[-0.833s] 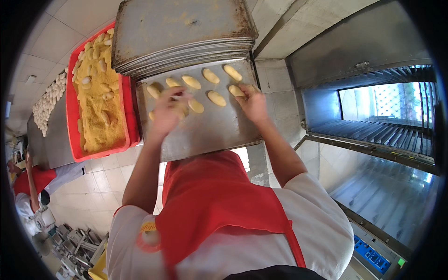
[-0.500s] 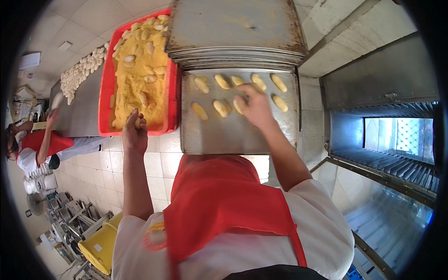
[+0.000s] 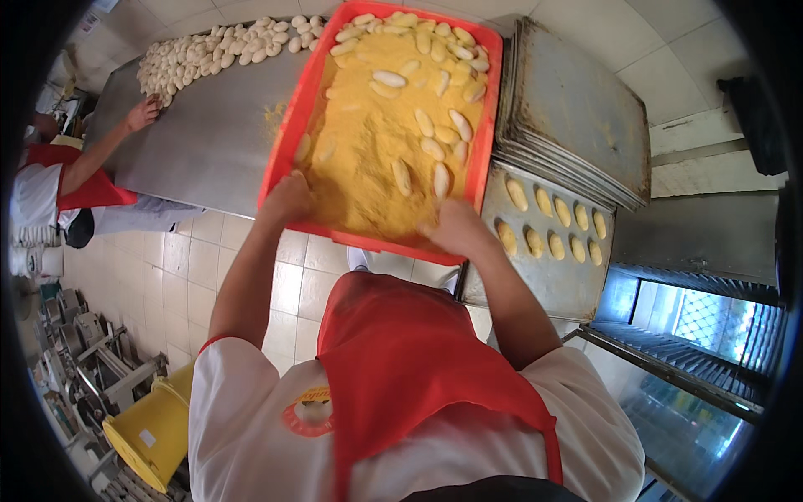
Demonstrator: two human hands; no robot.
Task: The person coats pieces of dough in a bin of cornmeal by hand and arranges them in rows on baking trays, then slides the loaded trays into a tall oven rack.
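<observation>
– What's the left hand (image 3: 288, 197) doing?
– It's at the near left corner of the red bin (image 3: 376, 243), knuckles curled; its fingertips are hidden, so I can't tell whether they pinch anything
– And the right hand (image 3: 458, 227)?
– Over the bin's near edge, toward the right corner, fingers turned down to the yellow crumbs (image 3: 360, 109); I can't tell if they grip something
– Where are the dough pieces (image 3: 389, 79)?
– Strewn in the crumbs, mostly at the far end and right side, two just beyond the right hand. Ten coated pieces (image 3: 534, 243) lie in two rows on a metal tray (image 3: 569, 289) to the right, beside stacked trays (image 3: 577, 100)
– Leftward?
– A steel table (image 3: 201, 142) bearing a pale pile (image 3: 217, 54), a co-worker's hand (image 3: 144, 113) at its edge
</observation>
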